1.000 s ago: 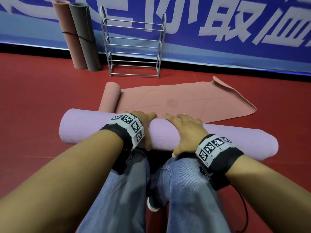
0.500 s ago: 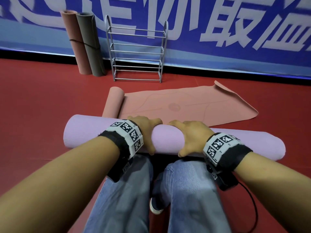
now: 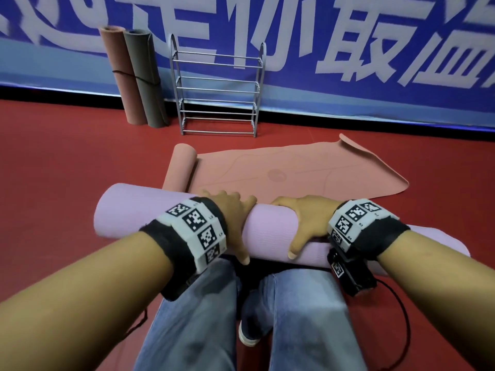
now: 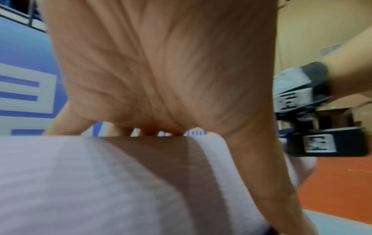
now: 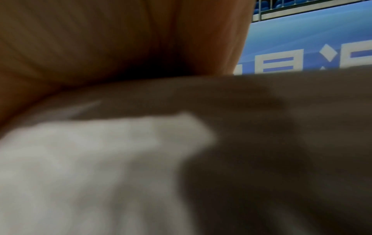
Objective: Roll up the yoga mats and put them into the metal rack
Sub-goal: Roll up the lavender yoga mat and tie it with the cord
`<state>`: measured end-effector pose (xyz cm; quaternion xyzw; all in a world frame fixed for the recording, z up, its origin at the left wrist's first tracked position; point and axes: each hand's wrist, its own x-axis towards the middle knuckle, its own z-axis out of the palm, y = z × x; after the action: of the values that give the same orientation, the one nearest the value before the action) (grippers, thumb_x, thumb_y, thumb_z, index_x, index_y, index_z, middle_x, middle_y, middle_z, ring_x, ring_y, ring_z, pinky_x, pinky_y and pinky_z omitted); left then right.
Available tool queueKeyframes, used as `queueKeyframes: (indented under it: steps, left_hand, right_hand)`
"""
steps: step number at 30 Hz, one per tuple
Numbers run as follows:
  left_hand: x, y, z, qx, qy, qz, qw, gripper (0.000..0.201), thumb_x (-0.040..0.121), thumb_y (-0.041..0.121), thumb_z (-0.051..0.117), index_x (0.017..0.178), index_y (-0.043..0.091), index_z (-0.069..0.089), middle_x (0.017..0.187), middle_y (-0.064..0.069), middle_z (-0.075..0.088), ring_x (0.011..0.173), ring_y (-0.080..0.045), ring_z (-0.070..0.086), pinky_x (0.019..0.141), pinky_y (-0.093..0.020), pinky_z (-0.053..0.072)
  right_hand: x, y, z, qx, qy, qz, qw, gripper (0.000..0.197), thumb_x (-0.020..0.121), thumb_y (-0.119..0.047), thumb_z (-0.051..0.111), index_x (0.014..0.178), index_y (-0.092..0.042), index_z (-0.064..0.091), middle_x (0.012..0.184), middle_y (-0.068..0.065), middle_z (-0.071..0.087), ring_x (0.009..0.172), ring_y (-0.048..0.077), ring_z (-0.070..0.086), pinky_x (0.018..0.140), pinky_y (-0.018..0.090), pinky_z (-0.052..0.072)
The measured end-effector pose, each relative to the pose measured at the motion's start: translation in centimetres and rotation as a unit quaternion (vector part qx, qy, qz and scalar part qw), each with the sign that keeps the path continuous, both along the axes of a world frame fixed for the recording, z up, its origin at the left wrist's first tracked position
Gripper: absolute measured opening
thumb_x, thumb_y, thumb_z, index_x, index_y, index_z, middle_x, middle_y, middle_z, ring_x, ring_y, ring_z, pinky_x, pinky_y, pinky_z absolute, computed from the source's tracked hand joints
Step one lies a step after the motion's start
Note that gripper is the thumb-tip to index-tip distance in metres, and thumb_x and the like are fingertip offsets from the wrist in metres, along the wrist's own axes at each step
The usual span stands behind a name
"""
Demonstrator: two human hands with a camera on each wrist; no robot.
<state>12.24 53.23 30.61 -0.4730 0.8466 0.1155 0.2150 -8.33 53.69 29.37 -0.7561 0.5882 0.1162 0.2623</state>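
Since a second ago both hands have curled further over the rolled lilac mat [image 3: 270,231], thumbs now down its near side. Far left, two rolled mats, pink [image 3: 120,76] and grey [image 3: 146,79], lean against the blue banner [image 3: 375,97]. Just right of them stands the metal rack [image 3: 218,88]. The lilac mat lies crosswise on the red floor [image 3: 53,162] in front of the knees; the left hand [image 3: 234,218] grips it, fingers wrapped over the top. A half-rolled pink mat [image 3: 281,170] lies behind. The right hand [image 3: 308,220] grips the lilac mat likewise.
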Motion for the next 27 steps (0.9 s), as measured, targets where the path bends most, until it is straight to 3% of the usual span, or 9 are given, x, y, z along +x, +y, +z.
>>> queueKeyframes:
  steps: [3, 7, 9, 12, 15, 20, 23, 25, 27]
  left_hand:
    - [-0.2, 1.3, -1.1, -0.038, -0.033, 0.0, 0.999, 0.137, 0.049, 0.061, 0.087, 0.151, 0.026, 0.002, 0.147, -0.007, 0.031, 0.135, -0.031, 0.032, 0.107, -0.067, 0.023]
    - [0.2, 0.7, -1.6, -0.049, -0.023, 0.002, 0.999, 0.124, 0.047, 0.05, 0.091, 0.144, 0.029, 0.017, 0.136, -0.007, 0.04, 0.125, -0.032, 0.039, 0.102, -0.065, 0.03]
    - [0.1, 0.4, -1.5, -0.048, -0.02, 0.008, 0.999, 0.118, 0.045, 0.048, 0.092, 0.139, 0.03, 0.023, 0.13, -0.006, 0.044, 0.121, -0.032, 0.041, 0.098, -0.063, 0.033]
    - [-0.2, -0.1, -1.3, -0.037, -0.012, 0.02, 0.999, 0.11, 0.048, 0.048, 0.091, 0.135, 0.031, 0.027, 0.125, -0.003, 0.047, 0.118, -0.03, 0.043, 0.092, -0.057, 0.036]
    - [-0.4, -1.8, -0.7, 0.021, 0.006, 0.039, 0.999, 0.104, 0.044, 0.05, 0.09, 0.129, 0.034, 0.033, 0.115, 0.001, 0.054, 0.111, -0.027, 0.052, 0.086, -0.047, 0.044]
    - [-0.6, -4.1, -1.2, 0.096, 0.036, 0.066, 0.993, 0.119, 0.013, 0.053, 0.079, 0.123, 0.044, 0.034, 0.11, 0.007, 0.063, 0.103, -0.022, 0.063, 0.087, -0.045, 0.055]
    - [-0.9, -3.5, -1.3, 0.057, 0.017, 0.058, 0.997, 0.125, 0.035, 0.049, 0.087, 0.139, 0.044, 0.018, 0.119, 0.0, 0.057, 0.111, -0.025, 0.056, 0.092, -0.048, 0.049]
    - [-1.4, -2.5, -2.0, -0.008, -0.017, 0.05, 0.999, 0.128, 0.054, 0.045, 0.087, 0.148, 0.039, 0.0, 0.135, -0.008, 0.042, 0.127, -0.03, 0.041, 0.101, -0.058, 0.035]
    - [-1.7, -1.3, -2.9, -0.061, -0.024, 0.04, 0.997, 0.127, 0.061, 0.044, 0.086, 0.15, 0.035, -0.004, 0.143, -0.012, 0.031, 0.135, -0.033, 0.029, 0.107, -0.066, 0.019]
  right_hand:
    - [0.1, -0.7, -0.4, 0.032, -0.004, -0.004, 0.999, 0.102, 0.045, -0.044, 0.092, 0.13, -0.047, 0.036, 0.11, -0.008, 0.062, 0.102, 0.017, 0.059, 0.094, 0.039, 0.049]
    - [0.2, -0.5, -1.2, 0.014, -0.016, 0.0, 1.0, 0.11, 0.054, -0.041, 0.092, 0.142, -0.042, 0.026, 0.123, -0.005, 0.056, 0.11, 0.017, 0.053, 0.097, 0.034, 0.045]
    - [0.3, -0.6, -1.2, -0.007, -0.003, 0.007, 1.0, 0.121, 0.054, -0.042, 0.092, 0.149, -0.039, 0.018, 0.132, -0.002, 0.044, 0.121, 0.019, 0.042, 0.104, 0.038, 0.039]
    - [0.3, -0.5, -1.3, -0.041, 0.04, 0.012, 0.998, 0.126, 0.05, -0.052, 0.088, 0.15, -0.042, 0.01, 0.12, -0.001, 0.033, 0.121, 0.022, 0.031, 0.105, 0.046, 0.037]
    - [0.5, 0.5, -1.8, -0.086, 0.06, 0.03, 0.994, 0.127, 0.052, -0.054, 0.086, 0.151, -0.04, 0.008, 0.122, 0.002, 0.035, 0.118, 0.024, 0.039, 0.1, 0.043, 0.041]
    - [0.9, 1.3, -3.3, -0.146, 0.099, 0.035, 0.984, 0.135, 0.048, -0.06, 0.085, 0.149, -0.046, -0.005, 0.128, 0.005, 0.045, 0.116, 0.026, 0.048, 0.1, 0.042, 0.039]
    - [0.7, 0.6, -3.1, -0.141, 0.085, 0.025, 0.986, 0.129, 0.049, -0.056, 0.085, 0.147, -0.048, 0.002, 0.119, 0.003, 0.049, 0.107, 0.024, 0.052, 0.095, 0.039, 0.041]
    - [0.5, 0.4, -3.2, -0.137, 0.077, 0.02, 0.987, 0.127, 0.048, -0.055, 0.085, 0.147, -0.049, 0.005, 0.115, 0.002, 0.05, 0.104, 0.024, 0.053, 0.094, 0.039, 0.043]
    - [0.4, 0.0, -3.3, -0.124, 0.068, 0.012, 0.99, 0.127, 0.048, -0.054, 0.086, 0.147, -0.048, 0.008, 0.115, 0.002, 0.051, 0.105, 0.024, 0.054, 0.095, 0.038, 0.043]
